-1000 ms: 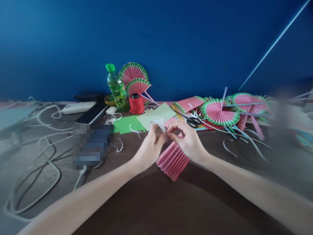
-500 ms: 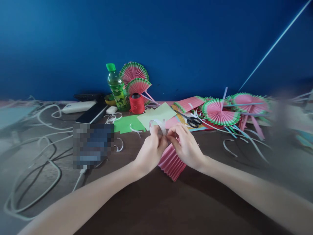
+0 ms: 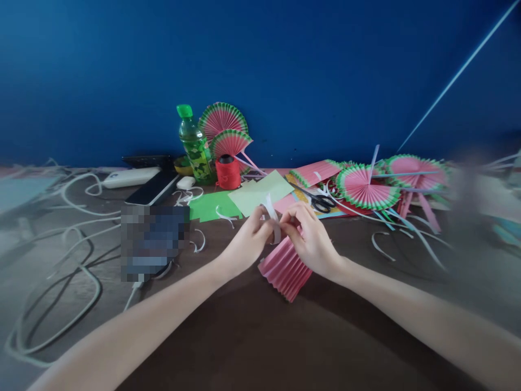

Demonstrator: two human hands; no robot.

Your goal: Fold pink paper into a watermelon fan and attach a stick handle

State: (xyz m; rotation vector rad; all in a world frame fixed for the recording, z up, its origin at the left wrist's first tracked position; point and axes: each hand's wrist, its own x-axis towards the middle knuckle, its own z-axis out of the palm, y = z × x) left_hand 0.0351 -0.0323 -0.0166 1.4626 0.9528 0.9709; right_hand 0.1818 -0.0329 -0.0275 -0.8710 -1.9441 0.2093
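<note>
My left hand (image 3: 248, 239) is closed around a roll of white tape (image 3: 277, 233), held edge-on above the table. A pale flap of tape sticks up over the fingers. Thumb and forefinger of my right hand (image 3: 307, 236) are pinched together at the roll's right edge, on what looks like the end of the tape; the fingertips hide most of it. Below the hands lies a pleated pink paper (image 3: 287, 271), its upper right part covered by my right hand.
Behind the hands are green paper sheets (image 3: 215, 206), black scissors (image 3: 321, 203) and a red thread spool (image 3: 228, 172). Folded watermelon-coloured fans (image 3: 368, 187) lie at the right. A green bottle (image 3: 196, 149) stands by the blue wall. A phone (image 3: 158, 239) and white cables (image 3: 95, 282) are at the left.
The tape roll has turned from showing its labelled side to nearly edge-on. My left hand has shifted slightly left and uncovered more of the pink paper; my right hand stays pinched beside it.
</note>
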